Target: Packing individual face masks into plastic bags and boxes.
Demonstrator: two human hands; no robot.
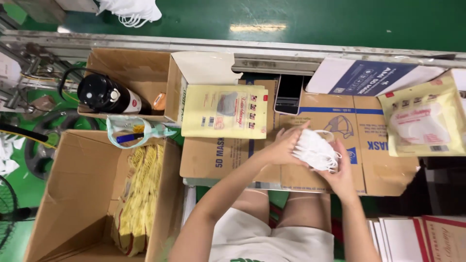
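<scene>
Both hands grip one stack of white masks (pixel 315 150) over flattened cardboard (pixel 320 126): left hand (pixel 284 145) curled on its left end, right hand (pixel 340 172) cupping the underside. Fingertips mostly hidden behind masks, count unclear. Yellow pouch (pixel 224 111) lies just left; another pouch (pixel 424 119) cut off at right edge.

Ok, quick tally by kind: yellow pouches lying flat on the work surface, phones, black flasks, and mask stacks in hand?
Yellow pouches: 2, one at centre, one at right
Phone: 1
Black flask: 1
White mask stack, held by left hand and right hand: 1
Total: 5
</scene>
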